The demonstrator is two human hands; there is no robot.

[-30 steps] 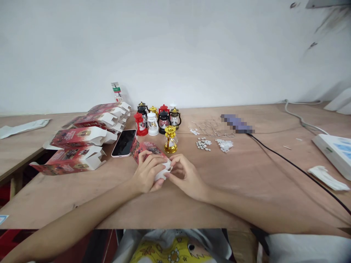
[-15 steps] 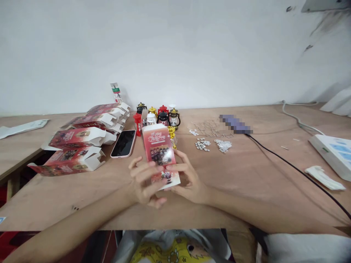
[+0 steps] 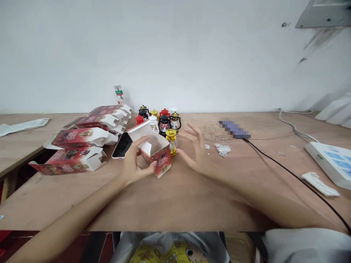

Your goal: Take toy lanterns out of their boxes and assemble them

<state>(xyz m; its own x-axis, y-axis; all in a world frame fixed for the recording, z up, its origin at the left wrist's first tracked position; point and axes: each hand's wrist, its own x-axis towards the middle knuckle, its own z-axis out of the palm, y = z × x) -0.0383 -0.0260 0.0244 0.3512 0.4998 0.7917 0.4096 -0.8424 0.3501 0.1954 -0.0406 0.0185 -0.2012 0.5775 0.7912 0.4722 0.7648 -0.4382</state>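
Observation:
My left hand (image 3: 137,162) grips a red printed gift box (image 3: 162,160) by its near side. The box stands upright or nearly so on the table, its white top flaps raised and its inside showing. Fingers spread and holding nothing, my right hand (image 3: 196,148) hovers just right of a small gold lantern (image 3: 171,140). I cannot tell whether its thumb touches the lantern. Behind the box stand several more mini lanterns, among them a black one (image 3: 164,124), a red one (image 3: 139,119) and a white one (image 3: 153,125).
Several red boxes with open flaps (image 3: 79,138) lie at left, beside a phone (image 3: 120,148). Thin wire pieces (image 3: 216,134) and small white plastic parts (image 3: 222,149) lie right of the lanterns. A blurred purple device (image 3: 235,129) trails a black cable (image 3: 285,166). A white box (image 3: 329,157) sits far right.
The box was held tilted in both hands; now it stands lower, top facing up, in my left hand alone. My right hand has let go and moved up beside the gold lantern.

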